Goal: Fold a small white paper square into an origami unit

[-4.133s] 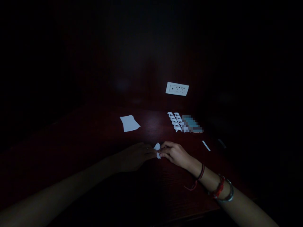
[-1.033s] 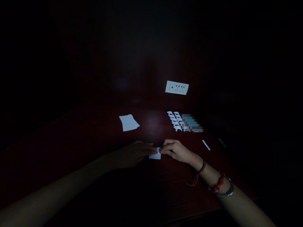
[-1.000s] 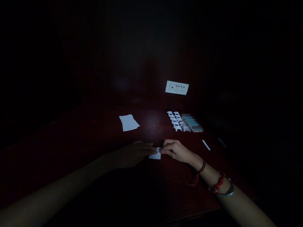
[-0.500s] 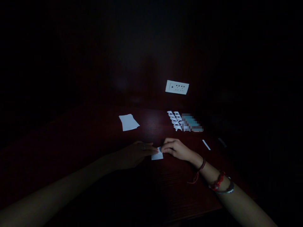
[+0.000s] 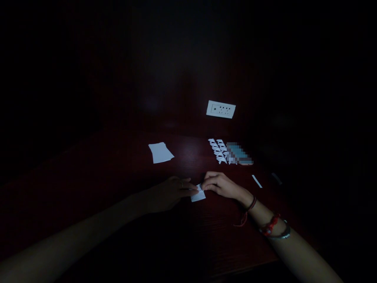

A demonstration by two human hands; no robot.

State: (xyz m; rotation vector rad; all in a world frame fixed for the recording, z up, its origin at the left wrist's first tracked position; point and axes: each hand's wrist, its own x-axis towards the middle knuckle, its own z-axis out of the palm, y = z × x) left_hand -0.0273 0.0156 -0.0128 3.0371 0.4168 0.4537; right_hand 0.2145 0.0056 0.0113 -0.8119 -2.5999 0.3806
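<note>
A small piece of white paper (image 5: 198,196) lies on the dark red table in front of me, with creases faintly visible. My left hand (image 5: 171,193), in shadow and wearing a ring, reaches in from the left with stretched fingers; their tips rest on the paper's left part. At the paper's upper right corner, the fingertips of my right hand (image 5: 220,184) are closed together in a pinch on it. Bracelets circle my right wrist and forearm.
A stack of white paper sheets (image 5: 160,152) lies back left. Several folded paper pieces (image 5: 218,151) stand in rows at the back right, beside a blurred-out flat object (image 5: 240,153). A paper strip (image 5: 257,181) lies farther right. A socket panel (image 5: 220,109) is on the wall.
The small paper has shifted slightly right and toward me and turned a little under my fingers. Both hands remain on it in nearly the same pose.
</note>
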